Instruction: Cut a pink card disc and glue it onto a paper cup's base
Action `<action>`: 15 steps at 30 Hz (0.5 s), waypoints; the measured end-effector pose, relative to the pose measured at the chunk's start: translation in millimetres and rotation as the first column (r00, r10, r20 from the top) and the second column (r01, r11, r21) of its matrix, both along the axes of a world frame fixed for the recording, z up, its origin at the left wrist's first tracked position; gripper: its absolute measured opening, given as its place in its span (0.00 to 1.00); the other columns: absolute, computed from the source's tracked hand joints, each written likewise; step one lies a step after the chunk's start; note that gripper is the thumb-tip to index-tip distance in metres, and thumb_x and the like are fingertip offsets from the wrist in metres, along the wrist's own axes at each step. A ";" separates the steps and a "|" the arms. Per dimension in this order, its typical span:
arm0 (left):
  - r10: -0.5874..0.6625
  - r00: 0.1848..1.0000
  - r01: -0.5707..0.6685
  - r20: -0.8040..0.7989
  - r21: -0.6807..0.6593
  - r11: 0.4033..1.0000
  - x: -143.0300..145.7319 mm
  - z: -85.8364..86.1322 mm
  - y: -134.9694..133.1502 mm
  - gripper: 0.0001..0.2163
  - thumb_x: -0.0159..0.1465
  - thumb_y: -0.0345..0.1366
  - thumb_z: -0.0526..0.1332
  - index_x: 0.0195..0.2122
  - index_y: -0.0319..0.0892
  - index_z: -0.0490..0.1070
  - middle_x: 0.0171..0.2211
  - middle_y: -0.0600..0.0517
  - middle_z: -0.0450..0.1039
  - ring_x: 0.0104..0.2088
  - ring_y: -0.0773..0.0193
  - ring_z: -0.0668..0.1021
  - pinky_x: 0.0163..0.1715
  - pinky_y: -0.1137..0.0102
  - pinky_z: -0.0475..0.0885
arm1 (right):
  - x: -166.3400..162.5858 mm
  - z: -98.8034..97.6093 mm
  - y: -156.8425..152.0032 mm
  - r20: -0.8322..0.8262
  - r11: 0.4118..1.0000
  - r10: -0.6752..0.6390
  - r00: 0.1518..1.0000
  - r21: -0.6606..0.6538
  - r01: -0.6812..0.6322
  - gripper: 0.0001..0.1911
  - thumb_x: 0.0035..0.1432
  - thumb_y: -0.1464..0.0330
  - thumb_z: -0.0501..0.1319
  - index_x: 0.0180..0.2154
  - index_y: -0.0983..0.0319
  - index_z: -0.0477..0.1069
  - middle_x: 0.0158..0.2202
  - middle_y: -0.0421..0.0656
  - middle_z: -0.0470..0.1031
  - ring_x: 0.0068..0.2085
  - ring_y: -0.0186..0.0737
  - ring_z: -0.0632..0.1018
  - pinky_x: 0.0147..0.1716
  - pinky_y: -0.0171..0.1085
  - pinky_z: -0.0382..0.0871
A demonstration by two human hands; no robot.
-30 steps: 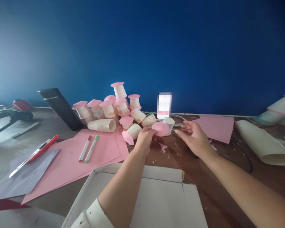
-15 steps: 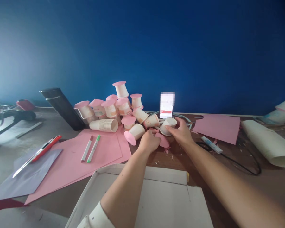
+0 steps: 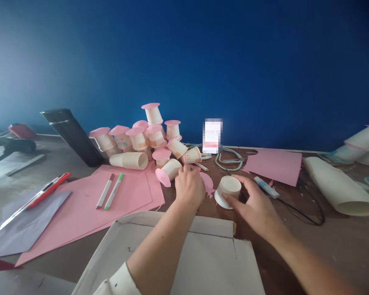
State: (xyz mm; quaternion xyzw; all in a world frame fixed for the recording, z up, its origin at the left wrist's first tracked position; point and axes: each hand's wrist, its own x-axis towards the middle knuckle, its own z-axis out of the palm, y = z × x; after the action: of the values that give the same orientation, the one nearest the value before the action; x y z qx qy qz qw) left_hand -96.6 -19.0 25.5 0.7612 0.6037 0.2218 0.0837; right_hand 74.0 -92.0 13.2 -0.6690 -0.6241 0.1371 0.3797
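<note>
In my right hand (image 3: 258, 205) is a white paper cup (image 3: 230, 189), upside down with its wide rim low; thumb and fingers close round its sides. Just left of it, my left hand (image 3: 190, 186) is seen from the back, fingers curled downward. Its fingertips are hidden, so whatever they grip does not show. A cut pink paper disc (image 3: 207, 182) lies between the hands, with small scraps at its edge. Beside my left hand, a paper cup with a pink disc on its end (image 3: 169, 170) lies on its side.
Pink-topped cups (image 3: 138, 138) are heaped at the back left, by nested cups (image 3: 130, 161) and a black bottle (image 3: 75, 137). Markers (image 3: 114, 191) and a red box cutter (image 3: 49, 190) lie on paper. A lit phone (image 3: 212, 137) stands behind; a glue tube (image 3: 266, 187) lies right.
My right hand has brought the cup nearer to me and slightly right, away from the phone. My left hand has shifted slightly, its back now turned upward. The view has swung a little right.
</note>
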 end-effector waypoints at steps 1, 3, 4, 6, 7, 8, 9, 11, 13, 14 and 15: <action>-0.016 1.000 0.017 -0.010 0.045 0.999 0.4 1.4 -1.1 0.13 0.62 0.33 0.55 0.47 0.40 0.73 0.46 0.37 0.70 0.47 0.44 0.72 0.42 0.58 0.67 | 0.2 -3.2 -1.2 0.001 1.000 0.009 1.000 0.009 -0.009 0.30 0.53 0.52 0.65 0.55 0.55 0.66 0.55 0.48 0.72 0.55 0.55 0.72 0.53 0.51 0.66; -0.052 0.999 0.050 0.013 0.124 0.991 0.8 3.6 -2.5 0.13 0.64 0.33 0.54 0.46 0.42 0.74 0.45 0.40 0.70 0.46 0.47 0.72 0.43 0.59 0.67 | 4.6 -4.5 -1.3 -0.017 0.998 0.036 0.999 0.048 -0.035 0.34 0.53 0.50 0.65 0.57 0.55 0.64 0.57 0.48 0.70 0.56 0.55 0.71 0.53 0.50 0.65; -0.067 0.997 0.061 0.035 0.154 0.986 0.9 4.2 -2.8 0.12 0.64 0.33 0.53 0.45 0.43 0.74 0.44 0.41 0.70 0.46 0.49 0.72 0.44 0.60 0.67 | 9.8 -2.9 -0.3 -0.038 0.997 0.027 0.999 0.075 -0.024 0.34 0.53 0.50 0.64 0.58 0.56 0.63 0.57 0.49 0.70 0.56 0.54 0.71 0.52 0.49 0.66; -0.083 0.993 0.066 0.085 0.194 0.979 1.1 3.9 -2.6 0.12 0.65 0.33 0.53 0.44 0.44 0.75 0.44 0.43 0.71 0.46 0.51 0.72 0.46 0.61 0.67 | 27.9 2.4 3.6 -0.090 0.988 -0.069 0.994 0.133 0.080 0.32 0.56 0.49 0.61 0.57 0.57 0.65 0.55 0.50 0.72 0.52 0.52 0.74 0.48 0.47 0.69; -0.085 0.991 0.062 0.106 0.207 0.976 1.5 3.1 -2.3 0.12 0.65 0.32 0.53 0.44 0.44 0.75 0.44 0.44 0.71 0.46 0.52 0.73 0.46 0.62 0.68 | 40.3 4.8 6.3 -0.106 0.969 -0.184 0.977 0.149 0.198 0.30 0.57 0.48 0.59 0.55 0.58 0.68 0.51 0.50 0.74 0.48 0.51 0.76 0.45 0.47 0.70; -0.084 0.989 0.057 0.121 0.216 0.975 1.9 2.0 -1.9 0.12 0.65 0.32 0.54 0.44 0.44 0.75 0.43 0.44 0.72 0.46 0.53 0.73 0.47 0.62 0.68 | 54.2 6.4 9.1 -0.085 0.942 -0.285 0.955 0.158 0.295 0.29 0.57 0.48 0.58 0.52 0.60 0.70 0.48 0.51 0.76 0.45 0.51 0.77 0.44 0.47 0.71; -0.084 0.988 0.053 0.131 0.223 0.973 2.4 0.7 -1.4 0.12 0.65 0.32 0.54 0.44 0.44 0.76 0.43 0.45 0.72 0.46 0.53 0.73 0.47 0.63 0.68 | 68.7 6.8 11.9 -0.021 0.917 -0.369 0.929 0.151 0.368 0.27 0.57 0.48 0.58 0.48 0.61 0.73 0.45 0.51 0.78 0.43 0.51 0.78 0.43 0.48 0.70; -0.089 0.986 0.054 0.143 0.228 0.972 3.6 -2.1 -0.3 0.12 0.64 0.31 0.55 0.43 0.44 0.76 0.43 0.46 0.73 0.45 0.54 0.74 0.47 0.63 0.69 | 95.0 3.9 16.6 0.136 0.900 -0.435 0.890 0.077 0.428 0.26 0.56 0.49 0.58 0.45 0.62 0.75 0.40 0.51 0.79 0.40 0.53 0.79 0.40 0.48 0.70; -0.103 0.982 0.066 0.159 0.225 0.972 4.8 -4.3 0.5 0.11 0.63 0.30 0.56 0.43 0.44 0.76 0.43 0.47 0.74 0.45 0.56 0.75 0.48 0.64 0.69 | 112.1 -2.1 19.2 0.259 0.904 -0.385 0.886 -0.089 0.419 0.26 0.54 0.47 0.59 0.43 0.61 0.77 0.38 0.50 0.80 0.39 0.55 0.79 0.35 0.46 0.70; -0.111 0.979 0.072 0.171 0.222 0.972 5.2 -5.1 0.8 0.11 0.62 0.29 0.56 0.43 0.44 0.76 0.43 0.47 0.74 0.45 0.56 0.75 0.48 0.64 0.69 | 116.2 -5.3 19.7 0.306 0.901 -0.351 0.885 -0.145 0.408 0.26 0.52 0.47 0.60 0.42 0.60 0.77 0.38 0.50 0.81 0.39 0.55 0.80 0.33 0.45 0.70; -0.118 0.976 0.077 0.185 0.218 0.973 5.6 -5.4 1.0 0.11 0.62 0.29 0.57 0.42 0.43 0.76 0.43 0.47 0.74 0.45 0.56 0.75 0.49 0.64 0.69 | 117.7 -8.0 19.8 0.349 0.894 -0.321 0.880 -0.194 0.403 0.27 0.51 0.46 0.60 0.42 0.59 0.77 0.39 0.50 0.81 0.39 0.57 0.80 0.32 0.45 0.69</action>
State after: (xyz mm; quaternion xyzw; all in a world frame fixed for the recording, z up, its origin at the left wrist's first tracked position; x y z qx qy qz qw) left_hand -91.0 -18.0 20.0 0.7690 0.5273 0.3539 0.0729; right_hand 191.7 -72.2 5.2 -0.8316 -0.5146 0.0381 0.2051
